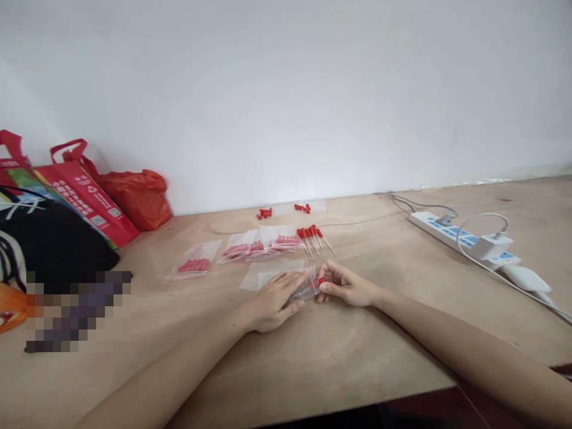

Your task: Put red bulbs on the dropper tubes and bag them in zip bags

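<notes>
My left hand (277, 300) lies flat with its fingers stretched over a clear zip bag (307, 288) on the table. At the bag's right end, my right hand (343, 283) pinches a small red piece (322, 281) between thumb and fingers. More clear bags (254, 274) lie under and behind my left hand. Farther back are filled bags (286, 237) with rows of red pieces, and another filled bag (193, 264) sits to the left. Several red-tipped wooden sticks (315, 238) lie side by side behind my right hand.
Loose red pieces (264, 213) and a flat bag (319, 206) lie near the wall. On the right, a white power strip (460, 237) has plugs and cables. Red bags (138, 196) and a black bag (58, 241) stand on the left of the wooden table (348, 363).
</notes>
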`<state>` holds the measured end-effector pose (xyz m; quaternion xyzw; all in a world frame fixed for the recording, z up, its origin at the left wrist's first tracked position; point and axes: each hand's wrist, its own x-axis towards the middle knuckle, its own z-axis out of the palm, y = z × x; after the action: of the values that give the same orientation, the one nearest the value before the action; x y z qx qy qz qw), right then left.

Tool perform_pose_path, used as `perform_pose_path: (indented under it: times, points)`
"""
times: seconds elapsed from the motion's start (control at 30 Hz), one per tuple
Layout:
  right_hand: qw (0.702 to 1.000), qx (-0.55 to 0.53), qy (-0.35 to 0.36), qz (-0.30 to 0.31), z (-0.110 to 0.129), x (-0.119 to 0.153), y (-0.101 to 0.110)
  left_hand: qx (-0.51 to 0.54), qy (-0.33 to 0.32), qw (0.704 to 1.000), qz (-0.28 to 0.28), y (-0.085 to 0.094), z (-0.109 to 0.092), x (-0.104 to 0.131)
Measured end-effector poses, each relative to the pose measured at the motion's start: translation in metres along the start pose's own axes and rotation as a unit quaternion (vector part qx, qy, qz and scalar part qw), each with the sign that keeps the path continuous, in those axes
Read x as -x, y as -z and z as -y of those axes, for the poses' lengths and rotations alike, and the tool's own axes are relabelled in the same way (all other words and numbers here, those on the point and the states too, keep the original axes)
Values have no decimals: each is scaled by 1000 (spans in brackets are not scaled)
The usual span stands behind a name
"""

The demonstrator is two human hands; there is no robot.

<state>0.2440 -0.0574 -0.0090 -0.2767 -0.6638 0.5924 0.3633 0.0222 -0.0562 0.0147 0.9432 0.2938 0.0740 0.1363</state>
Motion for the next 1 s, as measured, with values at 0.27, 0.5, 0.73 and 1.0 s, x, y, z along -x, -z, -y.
perform_pose_path:
  times: [0.27, 0.5, 0.73, 1.0]
  points:
    - [999, 9, 3, -39, 3, 1, 14, -33, 108, 994, 13, 8, 16, 24]
    - [997, 18, -17, -70, 0, -2, 24, -107, 207, 972, -23, 18, 38, 67]
    - [996, 74, -25, -32, 4, 0, 26, -55, 48, 997, -37, 19, 12, 21]
    - [998, -10, -55, -33, 2, 0, 32, 26, 18, 999, -21, 2, 2, -8]
